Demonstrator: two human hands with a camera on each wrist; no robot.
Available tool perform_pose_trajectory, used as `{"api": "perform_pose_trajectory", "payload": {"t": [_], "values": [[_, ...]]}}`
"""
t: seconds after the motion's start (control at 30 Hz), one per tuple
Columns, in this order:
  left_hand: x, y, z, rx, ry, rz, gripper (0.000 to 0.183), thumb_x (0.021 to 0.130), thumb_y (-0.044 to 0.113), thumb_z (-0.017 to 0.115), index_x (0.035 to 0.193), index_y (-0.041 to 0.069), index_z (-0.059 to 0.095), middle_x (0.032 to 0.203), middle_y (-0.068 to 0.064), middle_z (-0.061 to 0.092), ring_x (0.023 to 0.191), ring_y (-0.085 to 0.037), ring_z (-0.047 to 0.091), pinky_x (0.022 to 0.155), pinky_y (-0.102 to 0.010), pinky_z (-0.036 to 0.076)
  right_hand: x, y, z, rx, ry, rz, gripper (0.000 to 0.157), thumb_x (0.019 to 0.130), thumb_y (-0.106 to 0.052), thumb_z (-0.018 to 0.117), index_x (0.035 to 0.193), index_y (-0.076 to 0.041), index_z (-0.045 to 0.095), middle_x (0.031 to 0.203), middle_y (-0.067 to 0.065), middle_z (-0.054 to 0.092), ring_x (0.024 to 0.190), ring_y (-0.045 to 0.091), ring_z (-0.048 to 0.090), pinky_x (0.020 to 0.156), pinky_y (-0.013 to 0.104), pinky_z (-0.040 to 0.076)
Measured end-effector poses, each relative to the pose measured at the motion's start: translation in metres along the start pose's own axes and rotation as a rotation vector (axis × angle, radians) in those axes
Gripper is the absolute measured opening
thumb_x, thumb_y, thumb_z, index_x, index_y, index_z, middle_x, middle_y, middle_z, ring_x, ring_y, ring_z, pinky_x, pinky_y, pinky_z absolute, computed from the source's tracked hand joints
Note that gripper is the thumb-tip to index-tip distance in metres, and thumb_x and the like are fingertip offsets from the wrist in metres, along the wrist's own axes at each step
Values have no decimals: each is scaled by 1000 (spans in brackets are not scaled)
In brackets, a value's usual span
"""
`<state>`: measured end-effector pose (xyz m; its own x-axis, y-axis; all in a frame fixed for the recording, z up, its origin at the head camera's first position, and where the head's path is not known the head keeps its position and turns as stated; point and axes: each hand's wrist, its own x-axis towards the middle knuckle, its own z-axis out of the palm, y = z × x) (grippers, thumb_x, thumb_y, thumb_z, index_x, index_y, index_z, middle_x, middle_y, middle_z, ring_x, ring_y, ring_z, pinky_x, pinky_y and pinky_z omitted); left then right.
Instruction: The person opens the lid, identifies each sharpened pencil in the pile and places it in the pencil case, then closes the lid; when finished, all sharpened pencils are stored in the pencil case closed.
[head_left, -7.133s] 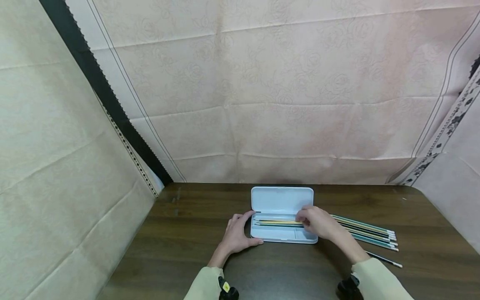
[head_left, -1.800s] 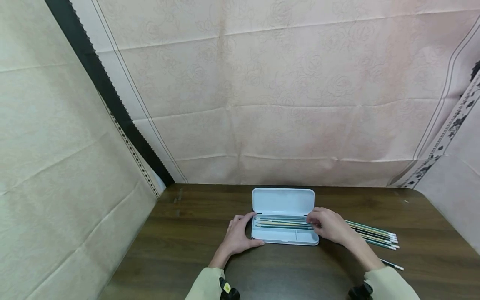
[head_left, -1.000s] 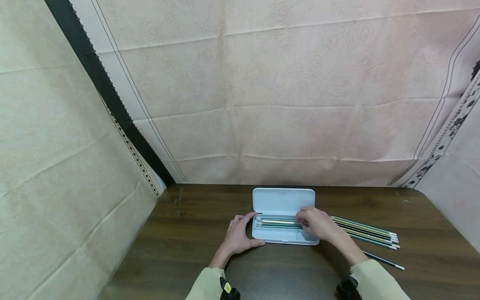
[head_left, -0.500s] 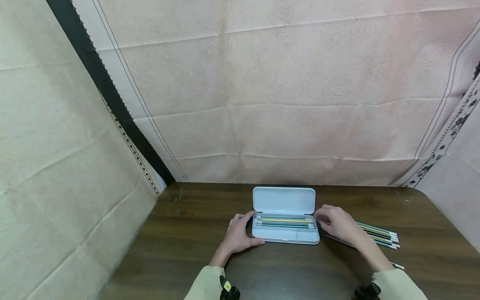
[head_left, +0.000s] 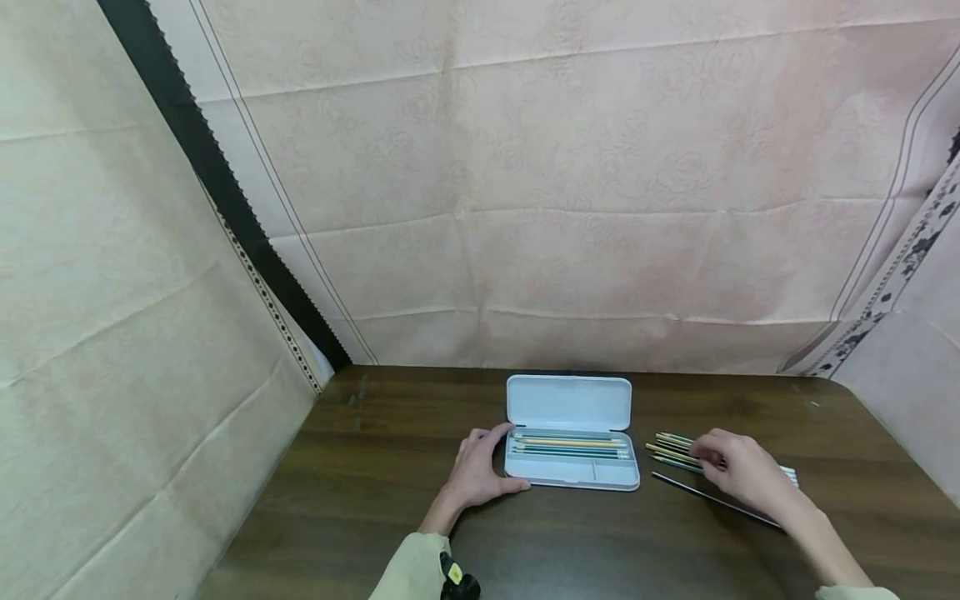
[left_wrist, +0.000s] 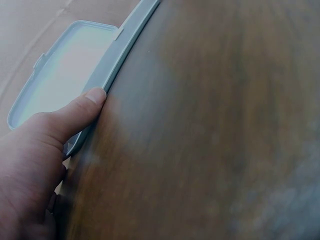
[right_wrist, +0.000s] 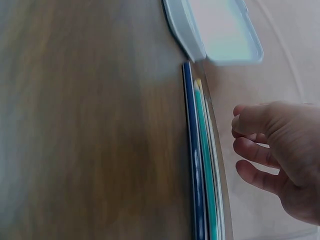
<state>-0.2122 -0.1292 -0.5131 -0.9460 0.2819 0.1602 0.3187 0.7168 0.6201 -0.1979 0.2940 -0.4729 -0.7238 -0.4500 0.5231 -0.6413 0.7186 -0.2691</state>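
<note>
A pale blue pencil case (head_left: 551, 473) lies on the table with its lid (head_left: 568, 401) raised at the back. Several green and yellow pencils (head_left: 570, 448) lie lengthwise in its rear compartment. My left hand (head_left: 476, 477) grips the case's left end, thumb at the front corner and index finger at the back corner; the left wrist view shows the thumb (left_wrist: 87, 107) against the front wall. To the right of the case, my right hand (head_left: 742, 468) hovers over a bundle of loose pencils (head_left: 670, 452). Its fingers are loosely bent and hold nothing in the right wrist view.
One dark pencil (head_left: 712, 498) lies slanted in front of the bundle, apart from it. White pencil ends (head_left: 790, 476) show beyond the right hand. Pale patterned cloth (head_left: 570, 208) hangs behind the wooden table (head_left: 405, 417) and along both sides.
My right hand has left the pencils inside the case and moved right, past its right edge, to the loose bundle. The left hand keeps its place on the case.
</note>
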Motion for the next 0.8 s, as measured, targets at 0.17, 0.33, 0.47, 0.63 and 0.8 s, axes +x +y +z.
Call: {"api": "perform_pose_trajectory", "payload": {"t": [0.17,0.33,0.47,0.63,0.8], "values": [[0,0,0,4,0,-1,91,71,56,85,148,24,48,132,-4,53,116,-26,41,92,-49,36,-20,11,-8,-13,30,2,35,63,12,82,82,-15,70,78,-16,57,67,-3,48,54,27,43],[0,0,0,-4,4,-4,91,71,56,85,148,24,48,132,-4,53,116,-26,41,92,-49,37,-38,17,-14,-36,37,36,38,61,11,83,81,-17,70,77,-15,59,67,-3,49,54,27,43],[0,-1,0,5,10,-4,91,71,57,85,148,24,48,132,-5,53,116,-26,42,92,-49,38,-51,23,-16,-58,42,43,38,59,10,84,80,-18,69,77,-17,56,67,-3,48,54,26,42],[0,-2,1,7,5,-11,91,71,57,85,148,25,48,132,-5,52,116,-25,42,92,-49,38,-61,28,-17,-90,62,42,40,55,8,84,79,-20,68,78,-18,56,68,-2,50,56,26,42],[0,-2,1,4,1,-17,91,71,56,86,148,25,48,132,-6,51,116,-26,42,91,-49,38,-65,29,-19,-132,64,67,41,55,5,85,80,-22,69,80,-19,57,70,0,53,57,31,45]]}}
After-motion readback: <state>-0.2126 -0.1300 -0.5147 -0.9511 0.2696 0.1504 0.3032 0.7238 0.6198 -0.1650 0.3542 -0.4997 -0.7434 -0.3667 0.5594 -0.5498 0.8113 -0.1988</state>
